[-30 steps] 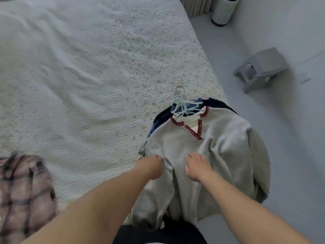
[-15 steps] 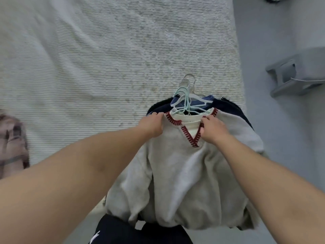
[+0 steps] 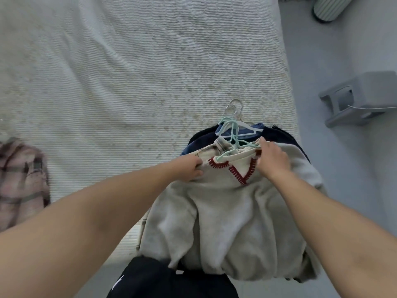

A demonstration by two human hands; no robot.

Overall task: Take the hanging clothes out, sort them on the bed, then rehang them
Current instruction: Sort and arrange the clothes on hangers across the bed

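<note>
White ribbed bed (image 3: pixel 129 82) is largely bare leftward. At its right edge a grey sweater (image 3: pixel 227 211) is laid, neckline and hangers (image 3: pixel 233 134) pointing away, hem overhanging. Its shoulders are gripped by the left hand (image 3: pixel 189 168) and right hand (image 3: pixel 272 160).

This is a bedroom in a home. A big bed (image 3: pixel 129 72) with a white bumpy cover fills most of the view. Clothes (image 3: pixel 225 211) on hangers (image 3: pixel 231 134) lie in a pile at its edge, and a checked shirt (image 3: pixel 19 181) lies on the left. Beside the bed is a grey floor (image 3: pixel 343 190) with a small grey stool (image 3: pixel 363 97) and a ribbed white bin (image 3: pixel 328 7).
</note>
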